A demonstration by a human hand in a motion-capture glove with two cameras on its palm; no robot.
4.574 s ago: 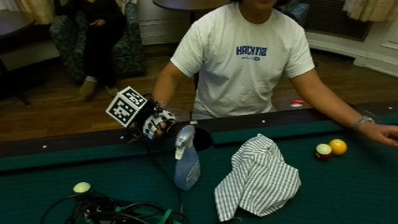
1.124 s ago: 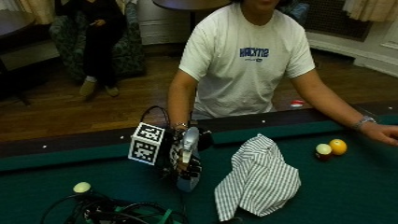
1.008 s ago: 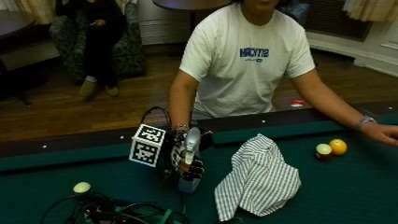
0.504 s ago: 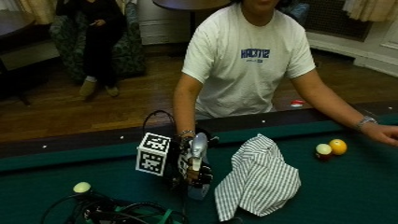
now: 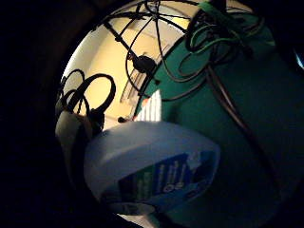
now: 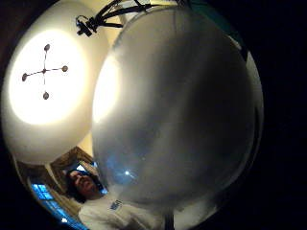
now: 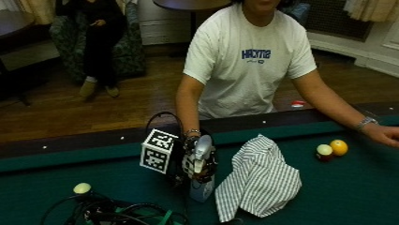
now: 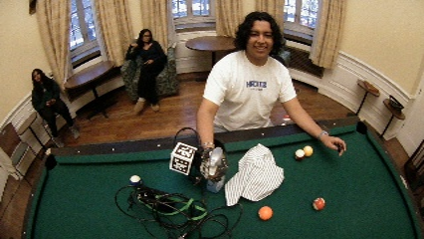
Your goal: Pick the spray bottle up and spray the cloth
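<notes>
Now | hand (image 7: 198, 161) grips one spray bottle (image 7: 202, 187) | one cloth (image 7: 261, 180) beside | five balls (image 8: 265, 212)

White T-shirt (image 7: 249, 75) with blue chest lettering, short sleeves; black glove on the right hand (image 7: 198, 161), silver wristwatch (image 7: 365, 123) opposite.

Dim room; ceiling lamp (image 6: 44, 72) glare, dark edges
</notes>
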